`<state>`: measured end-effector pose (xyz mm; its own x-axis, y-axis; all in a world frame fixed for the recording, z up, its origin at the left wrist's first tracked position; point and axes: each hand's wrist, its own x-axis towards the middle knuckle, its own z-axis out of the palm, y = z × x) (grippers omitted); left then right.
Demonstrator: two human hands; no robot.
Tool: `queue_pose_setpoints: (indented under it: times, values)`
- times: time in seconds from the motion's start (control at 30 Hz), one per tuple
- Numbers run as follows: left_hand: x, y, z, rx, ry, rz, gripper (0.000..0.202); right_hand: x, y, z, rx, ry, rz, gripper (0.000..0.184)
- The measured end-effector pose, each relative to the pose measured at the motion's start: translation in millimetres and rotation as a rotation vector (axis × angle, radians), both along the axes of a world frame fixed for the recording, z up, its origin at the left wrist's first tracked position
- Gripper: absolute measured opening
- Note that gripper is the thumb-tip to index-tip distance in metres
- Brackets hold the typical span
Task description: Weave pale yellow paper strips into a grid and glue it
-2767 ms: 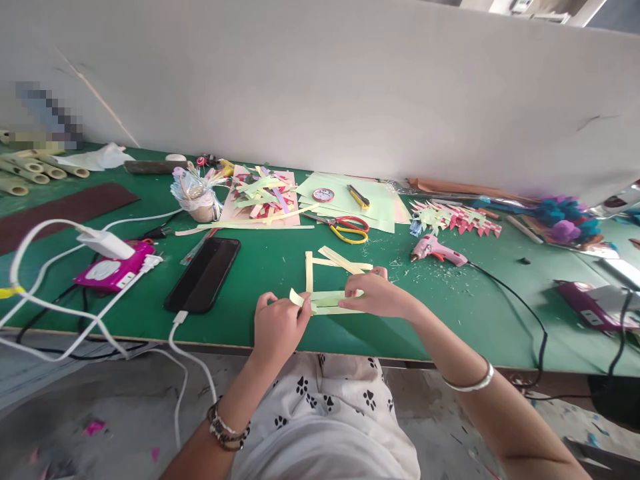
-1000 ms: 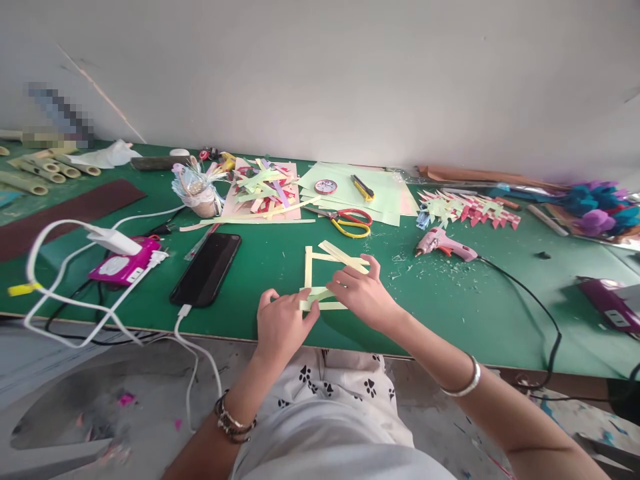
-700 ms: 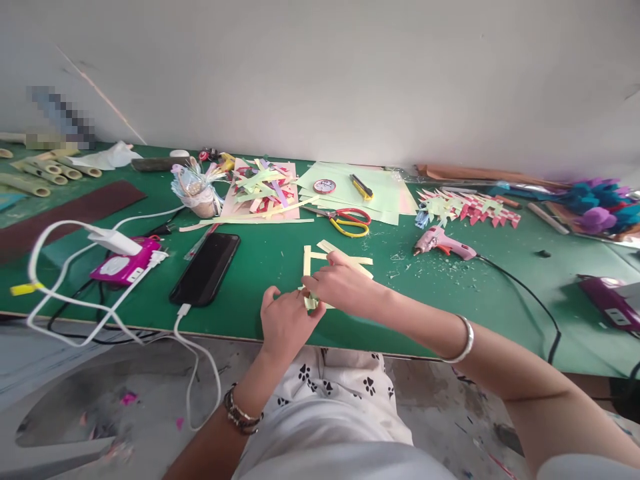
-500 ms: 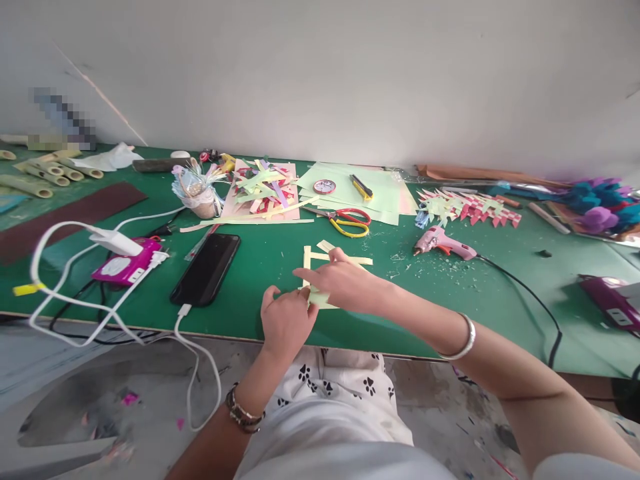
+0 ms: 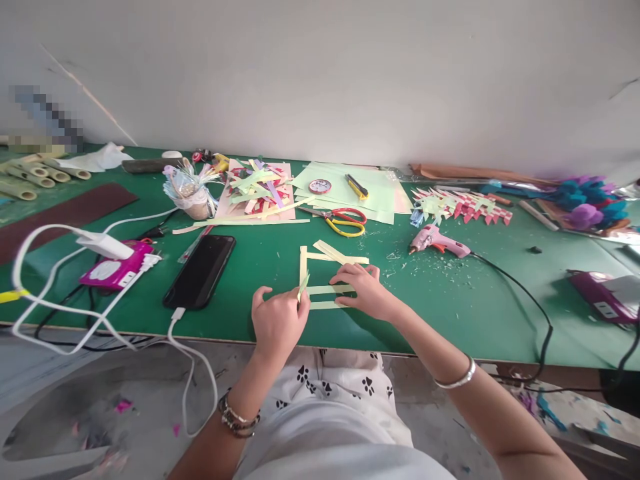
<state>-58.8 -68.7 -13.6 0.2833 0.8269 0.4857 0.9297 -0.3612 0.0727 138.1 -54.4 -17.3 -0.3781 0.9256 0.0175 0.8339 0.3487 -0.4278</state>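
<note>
Pale green and yellow paper strips point(image 5: 326, 305) lie on the green table in front of me, joined or laid at angles. My left hand point(image 5: 281, 320) pinches a folded paper strip point(image 5: 303, 285) between thumb and forefinger at the left end of the strips. To its right, my right hand point(image 5: 367, 290) has thumb and fingers closed on the right ends of the two crosswise strips. One upright yellow strip point(image 5: 303, 259) stands beyond the left hand, and a slanted strip point(image 5: 329, 251) crosses another past my right fingers.
Scissors point(image 5: 345, 219), a box cutter point(image 5: 357, 187) and pale green sheets point(image 5: 320, 172) lie behind. A pink glue gun point(image 5: 437, 241) is to the right, its cord trailing. Left are a phone point(image 5: 200, 270), a power strip point(image 5: 117, 265) with looped cables, and a paper-scrap pile point(image 5: 260, 190).
My right hand has moved right, off the left end of the strips to their right ends, uncovering the crosswise strips. The left hand stays at the left end.
</note>
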Motion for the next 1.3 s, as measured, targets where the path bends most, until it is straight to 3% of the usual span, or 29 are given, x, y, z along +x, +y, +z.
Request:
queue_pose_setpoints:
  times: [0.37, 0.63, 0.9, 1.17, 1.3]
  values:
    - [-3.0, -1.3, -2.4, 0.001, -0.021, -0.014, 0.034, -1.3, 5.6, 0.3, -0.004, 0.019, 0.003, 0.007]
    - [-2.6, -0.4, -1.4, -0.017, -0.029, -0.018, 0.038, -14.0, 6.3, 5.9, 0.062, -0.067, 0.022, 0.015]
    - [-3.7, -1.0, -1.0, -0.032, -0.026, -0.016, 0.038, -24.2, 17.1, -1.6, 0.070, -0.037, 0.053, 0.008]
    - [-3.0, 0.6, -0.8, -0.030, -0.019, -0.016, 0.039, -23.4, 15.7, 1.4, 0.097, -0.114, 0.111, 0.011]
    - [-3.8, 0.8, -0.9, -0.028, -0.026, -0.030, 0.038, -26.0, 15.3, -2.6, 0.085, -0.030, 0.118, 0.023]
